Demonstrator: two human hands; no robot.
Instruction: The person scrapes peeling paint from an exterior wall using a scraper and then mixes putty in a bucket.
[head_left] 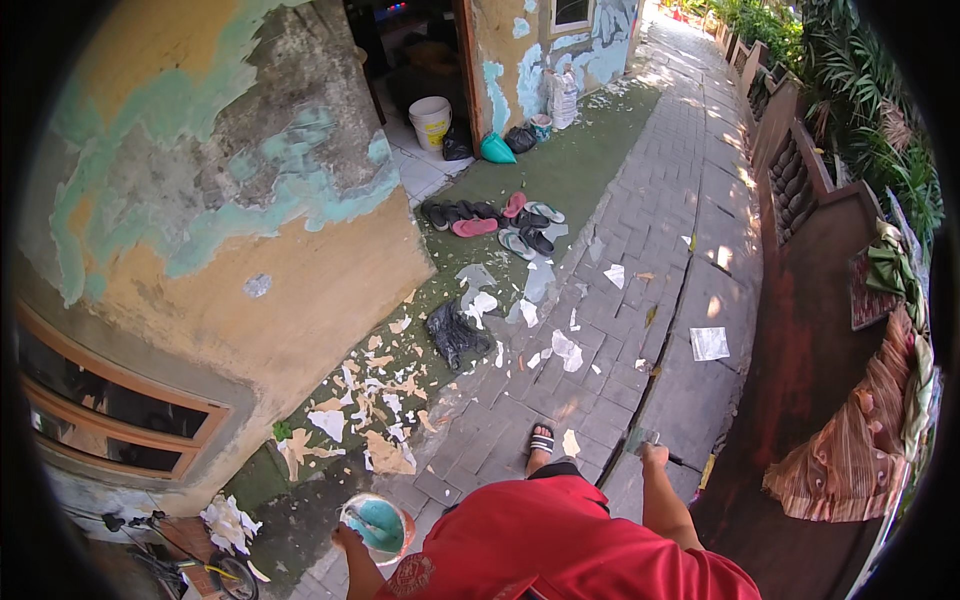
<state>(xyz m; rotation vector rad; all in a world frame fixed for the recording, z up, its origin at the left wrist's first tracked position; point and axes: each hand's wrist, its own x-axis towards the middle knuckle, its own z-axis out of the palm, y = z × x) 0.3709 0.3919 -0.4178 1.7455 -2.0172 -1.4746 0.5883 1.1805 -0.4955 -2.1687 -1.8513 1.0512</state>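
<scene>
Littering ground (500, 450) near bucket (408, 528): paint flakes (390, 455)

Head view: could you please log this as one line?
left hand: at bucket; right hand: holding flat tool; bucket: teal inside; flakes: scattered on paving

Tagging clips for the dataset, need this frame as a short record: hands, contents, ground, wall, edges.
left_hand: left hand gripping rim of bucket
bucket_contents: teal material
right_hand: right hand holding flat scraper-like tool, away from bucket
ground: paint flakes, black plastic bag, sandals, white sheet
wall: house wall, yellowish with teal and grey patches
doorway: white-and-yellow bucket
right_edge: striped cloth draped
unclear: exact tool type
</scene>
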